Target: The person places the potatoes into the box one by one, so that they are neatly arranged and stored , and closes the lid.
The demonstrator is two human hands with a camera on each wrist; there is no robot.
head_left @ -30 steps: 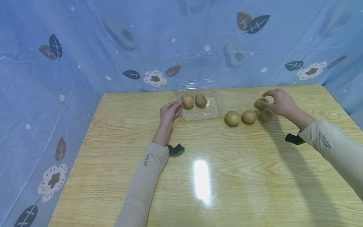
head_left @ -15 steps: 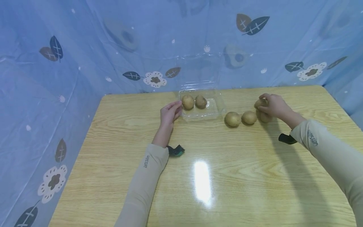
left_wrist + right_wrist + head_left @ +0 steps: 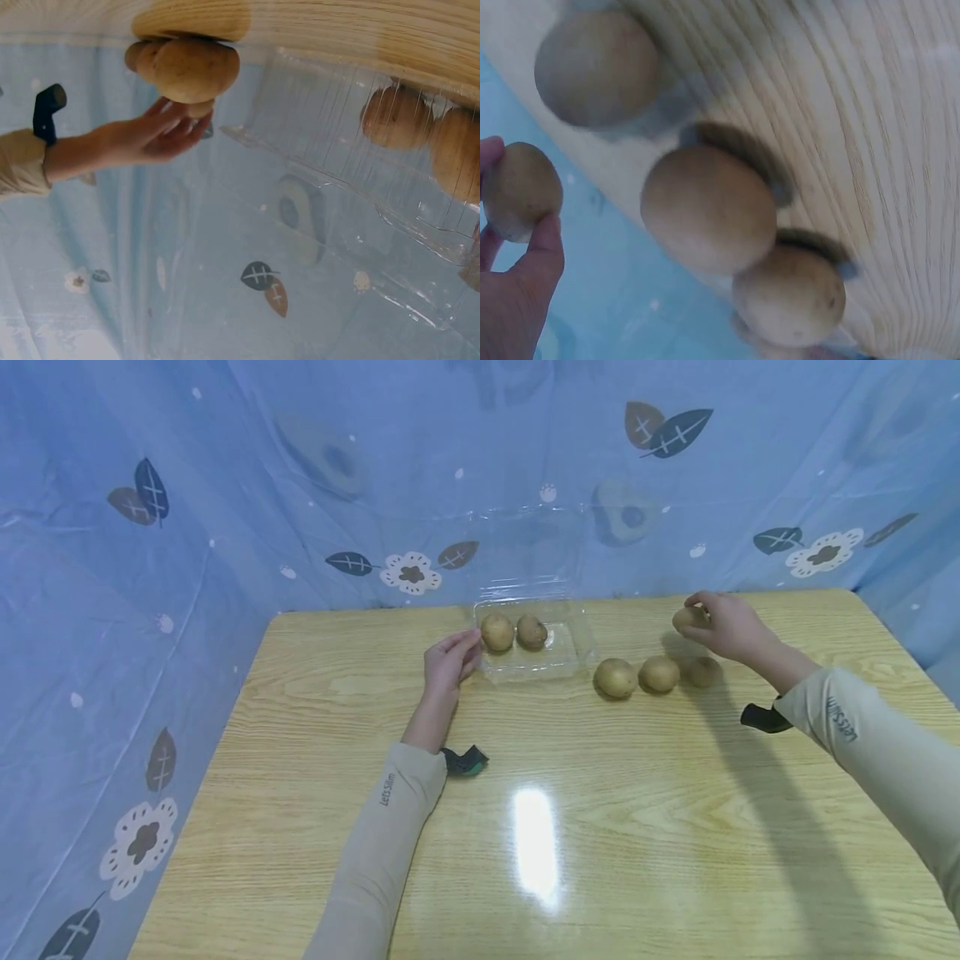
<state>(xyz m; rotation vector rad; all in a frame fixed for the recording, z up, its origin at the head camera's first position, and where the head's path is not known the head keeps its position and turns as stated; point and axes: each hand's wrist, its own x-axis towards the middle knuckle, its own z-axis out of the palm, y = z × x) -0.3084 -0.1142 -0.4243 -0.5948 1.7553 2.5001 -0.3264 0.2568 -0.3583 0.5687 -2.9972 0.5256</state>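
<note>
A blue plastic sheet (image 3: 225, 485) printed with leaves and flowers hangs behind and to the left of a wooden table (image 3: 525, 827). The sheet's top and the table's near edge run out of the head view. At the far middle of the table sits a clear plastic box (image 3: 573, 647) with its lid (image 3: 528, 547) standing open against the sheet; both are see-through and hard to trace, the lid most of all. Two potatoes lie side by side in the left part of the box, one on the left (image 3: 497, 632) and one on the right (image 3: 532, 632).

Right of the box, three more potatoes (image 3: 659, 673) lie in a row on the bare wood, close together. In the left wrist view they overlap, so only the nearest shows whole.

The left arm stretches forward along the table, in a beige sleeve (image 3: 375, 852). The left hand (image 3: 447, 662) rests with loosely bent fingers against the box's left wall and grasps nothing.

The right arm reaches in from the near right. The right hand (image 3: 726, 625) is raised over the far right of the table, above the last potato of the row. Its thumb and fingertips pinch a small potato (image 3: 687, 618), clear of the wood. The hand covers the potato's right side in the head view.
</note>
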